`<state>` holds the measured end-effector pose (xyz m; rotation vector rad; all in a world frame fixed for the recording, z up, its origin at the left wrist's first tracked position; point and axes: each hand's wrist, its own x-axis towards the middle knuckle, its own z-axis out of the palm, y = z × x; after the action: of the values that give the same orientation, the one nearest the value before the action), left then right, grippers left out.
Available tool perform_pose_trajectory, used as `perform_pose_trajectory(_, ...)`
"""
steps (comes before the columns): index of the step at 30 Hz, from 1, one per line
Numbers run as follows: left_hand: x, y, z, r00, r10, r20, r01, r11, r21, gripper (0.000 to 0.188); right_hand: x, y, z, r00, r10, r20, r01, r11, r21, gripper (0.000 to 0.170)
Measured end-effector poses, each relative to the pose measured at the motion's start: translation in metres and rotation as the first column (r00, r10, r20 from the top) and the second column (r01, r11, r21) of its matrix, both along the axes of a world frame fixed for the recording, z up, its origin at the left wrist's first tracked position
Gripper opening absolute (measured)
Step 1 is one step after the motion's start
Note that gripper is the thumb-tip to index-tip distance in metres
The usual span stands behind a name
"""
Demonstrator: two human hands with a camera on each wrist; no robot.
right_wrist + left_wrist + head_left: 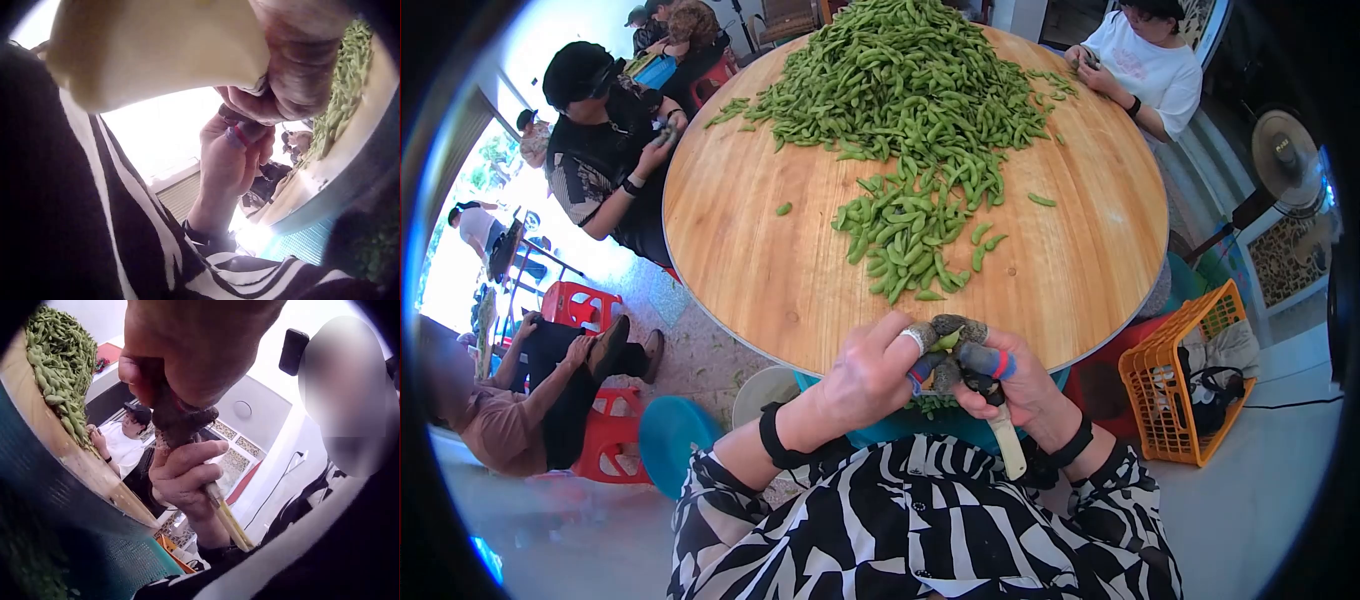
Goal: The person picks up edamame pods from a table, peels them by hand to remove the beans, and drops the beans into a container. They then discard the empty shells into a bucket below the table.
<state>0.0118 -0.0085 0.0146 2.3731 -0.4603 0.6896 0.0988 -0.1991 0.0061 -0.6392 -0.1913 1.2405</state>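
Both hands meet just off the table's near edge, their fingertips wrapped in dark, worn finger covers. My left hand (865, 372) pinches a green soybean pod (948, 341) between its covered fingertips. In my right hand (1032, 388) I grip a tool with a long cream handle (1006, 442), which points down toward my lap; its working end is hidden among the fingers. The handle (232, 524) shows as two pale bars in the left wrist view. Closest to the hands on the table are loose soybean pods (910, 240), spilling from a big heap (900, 80).
The round wooden table (740, 250) fills the front. Under its near edge sits a teal basket (134, 562) with green bits below. An orange crate (1190, 370) stands at right, a blue-green tub (675, 445) and red stools (610, 440) at left. Several people sit around.
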Motion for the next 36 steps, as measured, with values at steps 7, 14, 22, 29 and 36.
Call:
perform_pose_trajectory(7, 0.003, -0.001, 0.009, 0.890, -0.249, -0.381, -0.093, 0.721, -0.687, 0.020, -0.004, 0.005, -0.001, 0.993, -0.058, 0.101, 0.058, 0.998, 0.008, 0.024)
perform_pose_trajectory(14, 0.005, -0.008, 0.012, 0.892, -0.334, -0.304, -0.082, 0.543, -0.836, 0.017, -0.009, 0.007, 0.010, 0.977, -0.116, 0.179, 0.105, 0.992, 0.068, 0.028)
perform_pose_trajectory(22, 0.005, -0.011, 0.017, 0.864, -0.306, -0.399, -0.211, 0.500, -0.840, 0.018, -0.011, 0.007, 0.012, 0.926, -0.198, 0.320, 0.199, 0.980, 0.029, 0.030)
perform_pose_trajectory(29, 0.002, -0.013, -0.010, 0.812, -0.364, -0.456, -0.163, 0.610, -0.776, 0.016, -0.013, 0.006, 0.015, 0.696, -0.140, 0.705, 0.358, 0.918, -0.170, 0.023)
perform_pose_trajectory(36, -0.001, -0.017, -0.005, 0.792, -0.369, -0.486, -0.022, 0.778, -0.628, 0.021, -0.013, -0.010, 0.015, 0.471, -0.044, 0.881, 0.437, 0.879, -0.190, 0.023)
